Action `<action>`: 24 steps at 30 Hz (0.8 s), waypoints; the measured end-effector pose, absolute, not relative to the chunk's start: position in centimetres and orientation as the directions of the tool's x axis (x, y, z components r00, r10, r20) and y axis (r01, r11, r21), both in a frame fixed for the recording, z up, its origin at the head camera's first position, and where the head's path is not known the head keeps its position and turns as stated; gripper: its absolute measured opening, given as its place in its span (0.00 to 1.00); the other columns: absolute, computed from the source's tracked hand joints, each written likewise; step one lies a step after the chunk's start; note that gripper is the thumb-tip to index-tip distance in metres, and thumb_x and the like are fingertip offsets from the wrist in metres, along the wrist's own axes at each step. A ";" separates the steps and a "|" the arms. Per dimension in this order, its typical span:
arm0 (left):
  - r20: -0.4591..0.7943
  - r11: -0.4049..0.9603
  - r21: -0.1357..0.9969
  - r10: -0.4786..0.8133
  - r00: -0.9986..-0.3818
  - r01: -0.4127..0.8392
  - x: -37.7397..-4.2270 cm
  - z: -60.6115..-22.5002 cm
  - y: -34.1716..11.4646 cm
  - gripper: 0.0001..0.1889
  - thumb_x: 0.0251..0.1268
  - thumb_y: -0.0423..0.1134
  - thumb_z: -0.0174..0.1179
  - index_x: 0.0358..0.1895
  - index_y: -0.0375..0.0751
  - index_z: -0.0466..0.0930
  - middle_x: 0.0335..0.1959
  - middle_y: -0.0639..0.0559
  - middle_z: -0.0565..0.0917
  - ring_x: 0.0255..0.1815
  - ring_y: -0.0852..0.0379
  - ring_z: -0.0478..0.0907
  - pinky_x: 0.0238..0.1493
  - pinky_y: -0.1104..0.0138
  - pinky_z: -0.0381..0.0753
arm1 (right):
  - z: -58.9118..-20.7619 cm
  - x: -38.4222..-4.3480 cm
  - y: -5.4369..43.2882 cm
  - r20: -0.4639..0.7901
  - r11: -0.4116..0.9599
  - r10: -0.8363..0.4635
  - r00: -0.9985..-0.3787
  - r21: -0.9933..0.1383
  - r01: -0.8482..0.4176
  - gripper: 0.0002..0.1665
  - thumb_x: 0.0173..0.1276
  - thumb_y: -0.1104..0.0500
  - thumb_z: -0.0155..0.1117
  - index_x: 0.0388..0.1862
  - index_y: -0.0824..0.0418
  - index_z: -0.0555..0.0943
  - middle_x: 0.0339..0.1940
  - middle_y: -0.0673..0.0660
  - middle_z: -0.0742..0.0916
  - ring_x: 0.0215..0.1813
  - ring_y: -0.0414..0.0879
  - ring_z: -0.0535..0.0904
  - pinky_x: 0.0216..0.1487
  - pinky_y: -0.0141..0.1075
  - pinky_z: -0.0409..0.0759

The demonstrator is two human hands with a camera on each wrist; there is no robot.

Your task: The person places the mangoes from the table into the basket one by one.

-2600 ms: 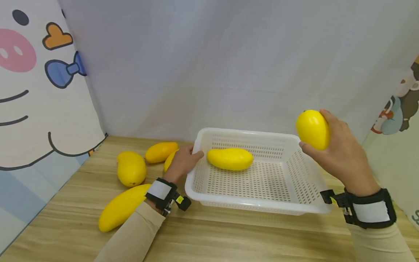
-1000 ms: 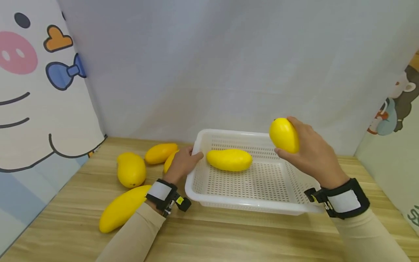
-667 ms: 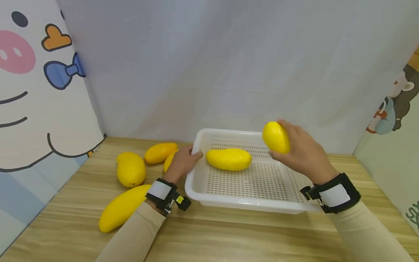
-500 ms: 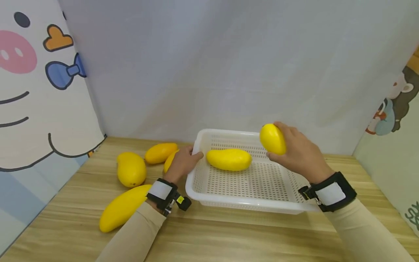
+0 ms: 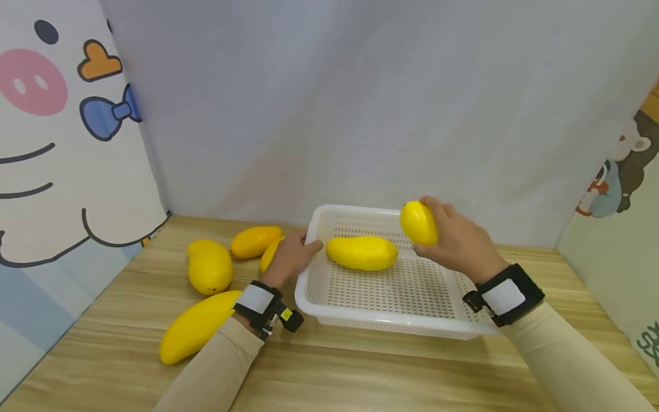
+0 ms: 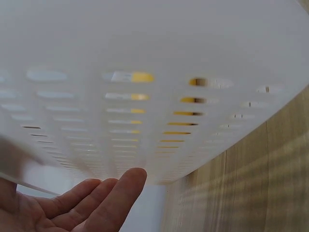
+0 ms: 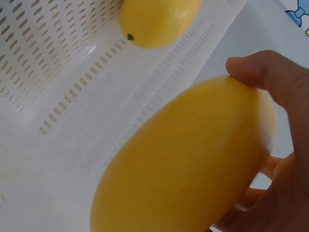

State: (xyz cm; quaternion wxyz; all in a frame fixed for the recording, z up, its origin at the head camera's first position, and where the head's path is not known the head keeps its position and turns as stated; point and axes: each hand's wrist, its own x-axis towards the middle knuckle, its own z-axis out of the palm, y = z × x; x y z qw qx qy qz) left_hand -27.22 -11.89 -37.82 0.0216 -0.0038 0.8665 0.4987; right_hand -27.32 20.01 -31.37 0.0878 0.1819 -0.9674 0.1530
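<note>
My right hand (image 5: 458, 240) grips a yellow mango (image 5: 419, 223) above the right part of a white plastic basket (image 5: 391, 320). In the right wrist view this mango (image 7: 178, 164) fills the middle, thumb on one side and fingers round the other. Another mango (image 5: 362, 253) lies inside the basket, toward its left back. My left hand (image 5: 289, 257) holds the basket's left rim, thumb over the top. Its fingers (image 6: 116, 203) lie along the slotted outer wall (image 6: 159, 43) in the left wrist view.
Left of the basket, several mangoes rest on the wooden table (image 5: 360, 372): a rounded one (image 5: 210, 268), a long one (image 5: 195, 329), a smaller one (image 5: 254, 241) and one (image 5: 270, 254) partly hidden by my left hand. A pale cloth (image 5: 329, 103) hangs behind.
My right hand has carried the mango leftward and somewhat lower, from beyond the basket's right end to over it. The left hand keeps its hold on the rim.
</note>
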 end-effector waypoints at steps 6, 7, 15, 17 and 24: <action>-0.041 0.507 0.861 0.004 -0.999 -0.033 -27.0 -37.6 -11.7 0.23 0.73 0.45 0.54 0.64 0.34 0.75 0.46 0.37 0.85 0.36 0.47 0.87 0.32 0.60 0.88 | -32.0 -27.9 19.9 0.188 0.897 -0.326 -0.927 -0.248 -0.366 0.53 0.57 0.48 0.75 0.77 0.55 0.58 0.61 0.70 0.76 0.44 0.61 0.80 0.39 0.59 0.81; -0.041 0.507 0.861 0.004 -0.999 -0.034 -27.0 -37.6 -11.7 0.23 0.73 0.45 0.54 0.64 0.34 0.75 0.46 0.37 0.85 0.36 0.47 0.87 0.32 0.60 0.87 | -32.1 -28.0 19.9 0.185 0.898 -0.329 -0.926 -0.243 -0.367 0.53 0.57 0.48 0.75 0.77 0.55 0.58 0.60 0.70 0.76 0.43 0.61 0.80 0.39 0.58 0.81; -0.051 0.499 0.866 0.004 -0.999 -0.042 -27.0 -37.7 -11.7 0.23 0.74 0.45 0.54 0.65 0.35 0.75 0.47 0.38 0.85 0.38 0.47 0.87 0.33 0.60 0.88 | -32.9 -28.7 19.6 0.132 0.901 -0.362 -0.923 -0.206 -0.383 0.59 0.56 0.52 0.76 0.81 0.59 0.53 0.63 0.75 0.73 0.42 0.61 0.80 0.43 0.58 0.82; -0.047 0.499 0.866 -0.001 -0.999 -0.041 -27.0 -37.7 -11.7 0.23 0.74 0.45 0.54 0.65 0.35 0.75 0.47 0.38 0.85 0.38 0.47 0.87 0.33 0.60 0.88 | -33.1 -28.8 19.5 0.119 0.901 -0.364 -0.924 -0.205 -0.381 0.59 0.56 0.53 0.76 0.81 0.59 0.54 0.62 0.75 0.73 0.42 0.61 0.80 0.43 0.57 0.82; -0.033 0.493 0.869 -0.005 -0.999 -0.031 -27.2 -37.9 -11.7 0.22 0.74 0.44 0.54 0.64 0.36 0.76 0.46 0.39 0.85 0.37 0.48 0.87 0.32 0.61 0.87 | -33.6 -29.4 19.2 0.081 0.911 -0.366 -0.927 -0.174 -0.375 0.58 0.55 0.53 0.77 0.80 0.60 0.55 0.61 0.75 0.72 0.45 0.62 0.79 0.44 0.56 0.83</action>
